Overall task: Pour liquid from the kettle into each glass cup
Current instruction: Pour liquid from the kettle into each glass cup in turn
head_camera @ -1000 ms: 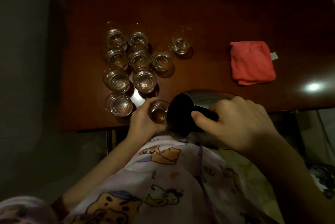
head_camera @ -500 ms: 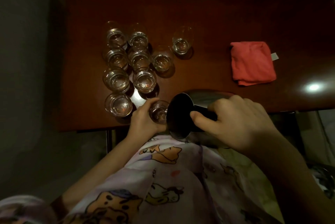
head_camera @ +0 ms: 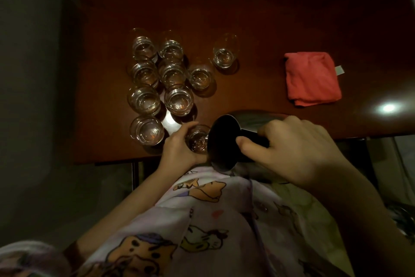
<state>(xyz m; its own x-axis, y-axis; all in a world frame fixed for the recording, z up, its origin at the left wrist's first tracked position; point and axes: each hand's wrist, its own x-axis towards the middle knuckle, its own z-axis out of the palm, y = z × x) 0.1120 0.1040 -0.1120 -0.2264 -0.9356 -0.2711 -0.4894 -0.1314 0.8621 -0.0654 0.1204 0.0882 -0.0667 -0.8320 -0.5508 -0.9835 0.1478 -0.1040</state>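
Tipping the kettle (head_camera: 226,142) by its dark handle, the right hand (head_camera: 292,151) grips tight so the mouth meets the cup (head_camera: 198,140) at the table (head_camera: 269,30) edge; the left hand (head_camera: 179,148) wraps that cup, likely steadying it.

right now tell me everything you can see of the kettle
The kettle looks like metal, with a dark round mouth and a black handle. It is tipped over to the left, mouth facing the small glass cup at the table's near edge, held above the table. The right hand grips the handle; the left hand holds the cup against its rim. No stream of liquid can be made out in this dim light.
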